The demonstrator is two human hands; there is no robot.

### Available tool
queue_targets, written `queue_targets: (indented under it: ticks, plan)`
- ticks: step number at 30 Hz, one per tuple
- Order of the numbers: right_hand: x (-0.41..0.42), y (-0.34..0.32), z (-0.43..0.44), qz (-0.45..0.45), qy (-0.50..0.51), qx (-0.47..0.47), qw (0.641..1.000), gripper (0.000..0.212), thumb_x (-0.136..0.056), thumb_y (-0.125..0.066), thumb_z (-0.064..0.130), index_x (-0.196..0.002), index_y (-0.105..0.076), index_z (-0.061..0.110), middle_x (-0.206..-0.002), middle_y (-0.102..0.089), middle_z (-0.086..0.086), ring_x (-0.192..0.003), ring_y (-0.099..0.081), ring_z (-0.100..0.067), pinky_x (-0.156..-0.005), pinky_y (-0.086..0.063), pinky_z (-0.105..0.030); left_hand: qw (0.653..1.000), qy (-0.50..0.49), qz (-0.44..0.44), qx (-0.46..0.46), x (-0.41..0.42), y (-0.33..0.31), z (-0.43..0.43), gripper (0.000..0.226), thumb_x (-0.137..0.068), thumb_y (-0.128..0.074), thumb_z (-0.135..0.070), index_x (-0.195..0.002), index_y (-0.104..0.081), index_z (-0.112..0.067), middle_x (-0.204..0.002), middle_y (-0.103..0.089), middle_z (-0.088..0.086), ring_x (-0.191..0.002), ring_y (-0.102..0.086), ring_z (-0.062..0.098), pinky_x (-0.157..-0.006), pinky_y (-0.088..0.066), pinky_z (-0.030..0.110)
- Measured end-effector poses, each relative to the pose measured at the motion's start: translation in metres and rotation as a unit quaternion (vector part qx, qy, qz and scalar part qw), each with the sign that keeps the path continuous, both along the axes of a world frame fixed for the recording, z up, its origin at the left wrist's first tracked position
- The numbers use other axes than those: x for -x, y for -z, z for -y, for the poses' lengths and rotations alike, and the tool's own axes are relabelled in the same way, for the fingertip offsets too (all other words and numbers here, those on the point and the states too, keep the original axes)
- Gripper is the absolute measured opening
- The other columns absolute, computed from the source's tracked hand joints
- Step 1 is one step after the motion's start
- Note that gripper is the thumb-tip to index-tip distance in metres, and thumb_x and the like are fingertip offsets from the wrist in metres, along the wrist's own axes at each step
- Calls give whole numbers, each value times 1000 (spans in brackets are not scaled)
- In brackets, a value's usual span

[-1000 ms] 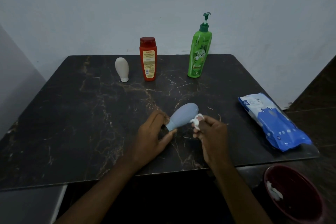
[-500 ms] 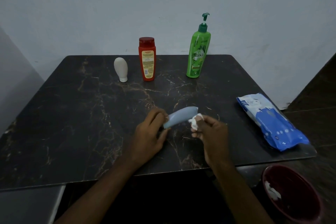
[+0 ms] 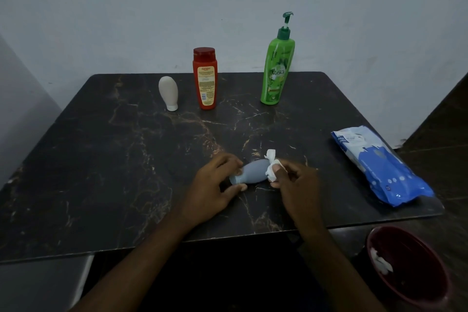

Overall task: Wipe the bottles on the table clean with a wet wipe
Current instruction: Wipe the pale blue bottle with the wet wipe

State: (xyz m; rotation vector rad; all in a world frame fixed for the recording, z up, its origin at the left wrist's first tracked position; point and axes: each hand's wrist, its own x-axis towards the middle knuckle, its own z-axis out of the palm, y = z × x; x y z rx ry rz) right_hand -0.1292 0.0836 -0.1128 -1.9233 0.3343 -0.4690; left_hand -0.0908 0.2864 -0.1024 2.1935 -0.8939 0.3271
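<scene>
L hand [image 3: 212, 186] grip grasping cap end of grey-blue btl [image 3: 253, 173], held sideways over tabletop [image 3: 101, 172] front-centre. R hand [image 3: 297, 185] grip pinching wet wipe [image 3: 271, 167] vs btl's fat end. White btl [image 3: 168, 92], red btl [image 3: 205, 78], green pump btl [image 3: 276, 71] upright at back, well apart from hands.

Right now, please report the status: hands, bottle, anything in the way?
Left hand grips grey-blue bottle at cap end. Right hand pinches wet wipe against its other end. Red bottle and green bottle stand far back, nothing blocking.
</scene>
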Motion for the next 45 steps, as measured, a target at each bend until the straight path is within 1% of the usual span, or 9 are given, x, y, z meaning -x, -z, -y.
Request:
queue_targets:
  ticks: [2, 6, 12, 16, 20, 24, 33, 40, 45]
  plan:
    - [1, 4, 1, -1, 10, 27, 1000, 15, -94, -62, 25, -104, -71, 21, -87, -70, 12, -79, -68, -2, -76, -57, -27, 1000, 6, 5, -15, -1, 2, 0, 34, -82, -83, -14, -112, -68, -12, -122, -61, -5, -110, -60, 11, -92, -52, 30]
    - [2, 8, 3, 2, 22, 49, 999, 9, -93, -60, 31, -99, -67, 33, -85, -65, 18, -84, -65, -2, -75, -49, -19, 998, 16, 41, -47, 0, 2, 1, 28, -83, -78, -6, -108, -66, -10, -122, -61, -2, -112, -58, 16, -93, -50, 32]
    - [3, 10, 3, -27, -25, 66, 997, 20, -94, -58, 34, -107, -68, 23, -93, -66, 11, -88, -63, -3, -84, -53, -30, 990, 36, 98, -91, -1, 2, 3, 38, -77, -65, 13, -110, -65, -7, -126, -58, 2, -117, -51, 24, -95, -45, 30]
    - [11, 4, -3, 10, 1, 89, 996, 16, -91, -64, 15, -105, -71, 19, -90, -57, 14, -84, -54, 12, -79, -35, 1, 995, 28, 60, -77, 1, 0, 2, 44, -74, -62, 15, -110, -61, -9, -124, -53, 2, -116, -49, 20, -94, -46, 31]
    - [13, 3, -4, 8, 12, 110, 994, 17, -89, -64, 3, -101, -70, 13, -91, -54, 9, -80, -53, 4, -76, -31, 5, 998, 25, 14, -56, 0, -1, 3, 45, -72, -63, 12, -111, -61, -11, -122, -54, 1, -117, -51, 18, -99, -41, 23]
    - [14, 3, -6, 29, 20, 148, 988, 22, -85, -62, -5, -98, -70, 10, -92, -57, 4, -75, -49, 2, -76, -32, 4, 997, 41, -4, -67, -2, 3, -2, 45, -75, -67, 6, -116, -64, -14, -127, -57, -3, -118, -54, 17, -99, -47, 32]
    - [16, 2, -9, 37, -19, 160, 986, 36, -83, -58, -10, -95, -75, 19, -92, -59, 7, -88, -56, 5, -75, -40, -3, 997, 43, -3, -59, 0, 5, -6, 33, -86, -74, -11, -115, -75, -27, -135, -54, -5, -120, -54, 6, -97, -51, 24]
    - [16, -2, -14, 65, -9, 188, 980, 12, -83, -73, 11, -94, -74, 16, -93, -63, 4, -82, -58, 0, -76, -36, 1, 999, -37, -32, -8, -3, 5, -1, 42, -81, -84, -22, -119, -66, -18, -120, -67, -9, -108, -62, 3, -95, -50, 25]
    - [6, 0, -12, -2, 24, 153, 988, 34, -86, -72, 17, -120, -66, 17, -106, -60, 9, -94, -52, -1, -76, -29, 6, 998, -51, -43, -24, -8, 8, -1, 45, -78, -87, -24, -119, -70, -14, -115, -67, -5, -103, -62, 5, -93, -46, 14]
